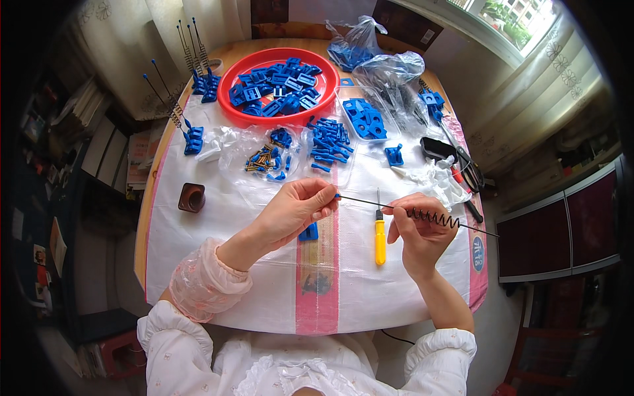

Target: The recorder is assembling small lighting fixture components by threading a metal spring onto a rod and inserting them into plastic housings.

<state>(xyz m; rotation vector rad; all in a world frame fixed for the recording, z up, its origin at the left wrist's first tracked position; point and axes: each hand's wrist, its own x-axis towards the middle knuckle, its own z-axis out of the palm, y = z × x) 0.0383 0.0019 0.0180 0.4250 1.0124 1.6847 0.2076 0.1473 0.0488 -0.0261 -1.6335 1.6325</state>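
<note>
Between my two hands, above the cloth, runs a black coiled spring wire (439, 218) with straight ends. My left hand (294, 210) is closed in a pinch at a small blue cap (337, 197) on the wire's left end. My right hand (419, 234) grips the wire beside its coil, and the other straight end sticks out to the right. Below the wire, a yellow-handled screwdriver (380, 244) lies with its shaft pointing away from me. A blue plastic part (308, 232) rests just under my left hand, which partly covers it.
A red basin (228, 109) of blue plastic parts stands at the back. Nearer lie brass screws (263, 158) in a clear bag, small blue pieces (330, 140) and a clear tray (389, 129). Assembled blue pieces with upright wires (193, 140) stand left, near a brown cup (192, 197).
</note>
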